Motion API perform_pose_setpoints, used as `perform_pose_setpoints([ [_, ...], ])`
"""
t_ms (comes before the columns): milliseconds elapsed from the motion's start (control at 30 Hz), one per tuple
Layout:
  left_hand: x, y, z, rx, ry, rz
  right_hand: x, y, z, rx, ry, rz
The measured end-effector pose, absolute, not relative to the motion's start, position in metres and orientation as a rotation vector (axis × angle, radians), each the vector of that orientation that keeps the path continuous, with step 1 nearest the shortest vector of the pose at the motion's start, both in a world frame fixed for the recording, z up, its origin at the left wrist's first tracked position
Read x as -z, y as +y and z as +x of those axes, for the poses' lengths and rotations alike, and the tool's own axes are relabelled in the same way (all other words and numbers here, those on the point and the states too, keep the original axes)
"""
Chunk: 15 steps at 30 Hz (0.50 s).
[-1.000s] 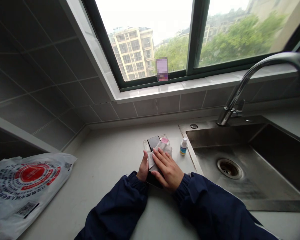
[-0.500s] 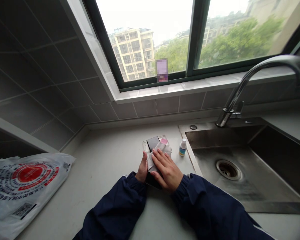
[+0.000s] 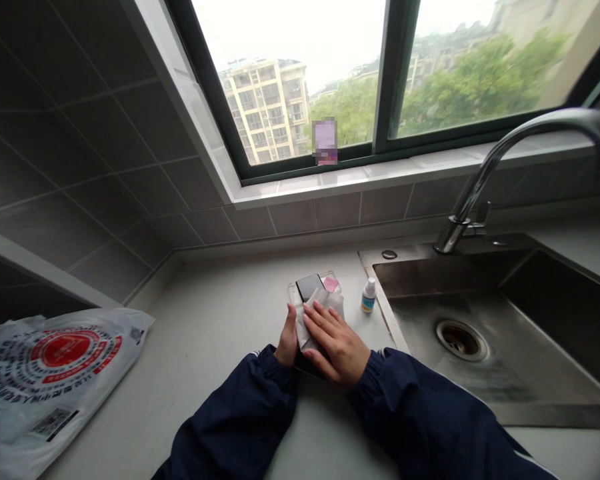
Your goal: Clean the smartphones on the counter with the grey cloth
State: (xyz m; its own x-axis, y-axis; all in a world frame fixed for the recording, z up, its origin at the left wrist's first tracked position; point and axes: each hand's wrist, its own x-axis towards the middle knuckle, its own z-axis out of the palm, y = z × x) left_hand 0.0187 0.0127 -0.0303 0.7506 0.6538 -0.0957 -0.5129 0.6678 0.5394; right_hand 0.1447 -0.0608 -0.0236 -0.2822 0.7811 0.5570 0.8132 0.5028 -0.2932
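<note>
A dark phone (image 3: 309, 286) lies on the grey counter (image 3: 220, 333), its far end showing past my fingers. My left hand (image 3: 287, 340) grips its left edge, thumb on top. My right hand (image 3: 334, 340) lies flat on a white wipe (image 3: 325, 301) and presses it against the phone's face, fingers stretched out together. Under the phone's far end sits a clear case with a pink patch (image 3: 331, 284). A small white dropper bottle (image 3: 367, 296) stands just right of the wipe, beside the sink rim.
A steel sink (image 3: 480, 333) with a drain and a curved tap (image 3: 485, 173) fills the right side. A white plastic bag with red print (image 3: 45, 373) lies at the left. Grey tiled walls and a window sill stand behind the counter.
My right hand has slid slightly back and forth on the wipe; the view shifted a little. Both hands stay on the phone.
</note>
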Motion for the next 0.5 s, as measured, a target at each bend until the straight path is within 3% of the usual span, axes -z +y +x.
perform_pose_setpoints([
  [500, 0.0298, 0.0109, 0.0222, -0.6, 0.175, 0.618, 0.0257, -0.0571, 0.1512, 0.148, -1.961, -1.468],
])
